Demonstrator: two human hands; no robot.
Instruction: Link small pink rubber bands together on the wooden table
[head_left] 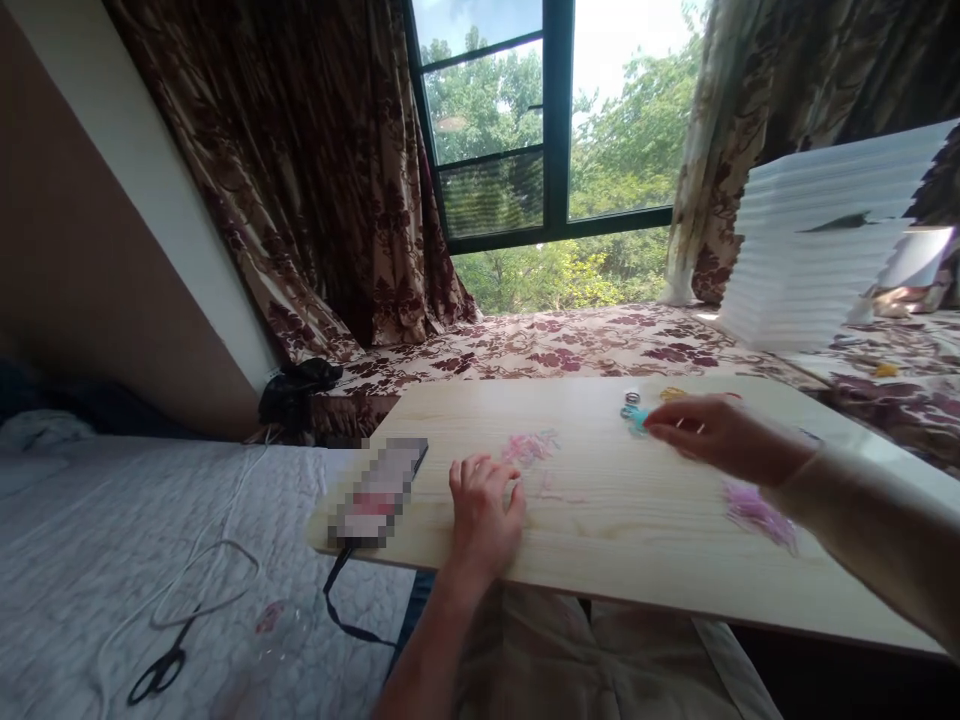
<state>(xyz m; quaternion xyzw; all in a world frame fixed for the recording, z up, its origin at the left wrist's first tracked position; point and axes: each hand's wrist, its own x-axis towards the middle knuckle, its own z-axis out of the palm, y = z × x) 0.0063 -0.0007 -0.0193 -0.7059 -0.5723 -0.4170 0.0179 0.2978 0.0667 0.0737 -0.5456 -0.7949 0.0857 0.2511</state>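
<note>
My left hand (484, 505) rests on the wooden tabletop (622, 520), fingers loosely bent and thumb apart, with nothing visible in it. Just beyond its fingertips lies a loose heap of small pink and pale strips (530, 447), and a few thin pink strands (562, 494) are scattered to its right. My right hand (701, 432) reaches across the board, its fingers pressed together at a small teal bundle (636, 418). Whether the fingertips grip part of it or only touch it cannot be made out. A purple bundle of strands (761, 515) lies below my right wrist.
A small dark ring-like item (632, 397) and a yellow bundle (671, 394) lie near the board's far edge. At left sits a blurred-out phone-like object (379, 495) with a black strap. Black-handled scissors (157, 672) and a white cable (225, 540) lie on the bed (67, 560).
</note>
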